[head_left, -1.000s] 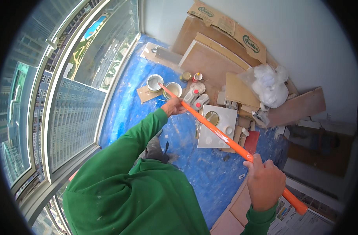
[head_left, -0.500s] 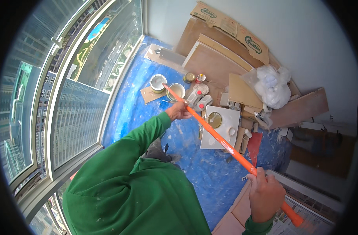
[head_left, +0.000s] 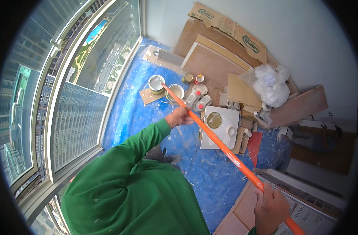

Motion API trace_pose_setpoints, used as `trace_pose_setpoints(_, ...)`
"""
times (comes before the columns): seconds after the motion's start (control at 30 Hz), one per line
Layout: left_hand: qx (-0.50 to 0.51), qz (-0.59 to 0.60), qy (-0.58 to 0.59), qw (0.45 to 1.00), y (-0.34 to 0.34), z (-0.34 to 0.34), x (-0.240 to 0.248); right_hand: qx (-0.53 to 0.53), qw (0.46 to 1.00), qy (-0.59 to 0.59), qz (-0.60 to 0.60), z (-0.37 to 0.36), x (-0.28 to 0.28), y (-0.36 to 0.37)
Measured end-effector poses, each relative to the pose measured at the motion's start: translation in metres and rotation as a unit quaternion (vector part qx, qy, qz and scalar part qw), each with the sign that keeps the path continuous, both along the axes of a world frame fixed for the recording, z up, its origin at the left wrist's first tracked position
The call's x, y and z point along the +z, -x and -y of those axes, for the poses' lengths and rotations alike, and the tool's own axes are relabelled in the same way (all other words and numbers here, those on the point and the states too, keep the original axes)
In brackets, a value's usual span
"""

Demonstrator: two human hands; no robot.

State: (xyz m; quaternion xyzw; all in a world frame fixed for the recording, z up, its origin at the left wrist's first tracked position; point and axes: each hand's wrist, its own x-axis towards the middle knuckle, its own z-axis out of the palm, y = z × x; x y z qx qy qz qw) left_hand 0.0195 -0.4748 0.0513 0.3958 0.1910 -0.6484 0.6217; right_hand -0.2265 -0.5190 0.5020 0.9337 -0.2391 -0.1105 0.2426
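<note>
A: Where is the orange pole [head_left: 223,146] right now?

B: It slants across the view, from the lower right up to the open can [head_left: 157,92] on the blue floor sheet [head_left: 210,178]. Its far end shows over the can's mouth; I can't tell whether it touches anything inside.

A: And the grip?

B: Closed on the pole with both hands. The left hand [head_left: 179,116] pinches it partway along, and the right hand [head_left: 271,207] is wrapped around it near the close end.

A: How would you handle it well from there?

B: I'd treat the left hand as a light guide and steer with the right hand. On such a long pole, a small shift at the close end should swing the far end widely, so gentle moves seem wise.

A: Anything nearby to mind?

B: The pale tub [head_left: 181,91] sits just beside the can, and the pole crosses over it. The red-capped jugs [head_left: 193,97] and the white board [head_left: 228,117], with a round lid [head_left: 214,120] on it, are near too. I'd avoid leaning on the can's rim, since it could tip.
</note>
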Motion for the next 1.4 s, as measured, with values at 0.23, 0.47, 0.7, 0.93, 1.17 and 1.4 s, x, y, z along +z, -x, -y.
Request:
trace_pose_setpoints(0.23, -0.030, -0.036, -0.077, 0.996, 0.008, 0.003, -0.041, -0.013, 1.000, -0.026, -0.004, -0.002, -0.044, 0.010)
trace_pose_setpoints(0.47, -0.010, -0.013, -0.014, 1.000, 0.015, -0.004, -0.005, -0.003, 0.999, -0.043, -0.015, -0.001, 0.004, 0.030)
trace_pose_setpoints(0.7, -0.004, -0.012, -0.046, 0.999, 0.040, -0.004, 0.006, -0.019, 0.998, -0.003, -0.054, -0.008, 0.009, 0.048)
trace_pose_setpoints(0.93, 0.006, -0.002, -0.042, 0.999, 0.020, -0.008, -0.019, -0.008, 0.999, 0.004, -0.034, -0.013, -0.016, 0.037)
trace_pose_setpoints(1.17, -0.019, -0.005, -0.068, 0.998, 0.031, 0.000, -0.027, -0.020, 1.000, 0.006, -0.017, -0.014, -0.017, 0.050)
trace_pose_setpoints(1.4, -0.015, 0.020, -0.076, 0.997, 0.058, -0.005, -0.013, -0.034, 0.999, -0.020, 0.032, -0.013, -0.016, 0.105)
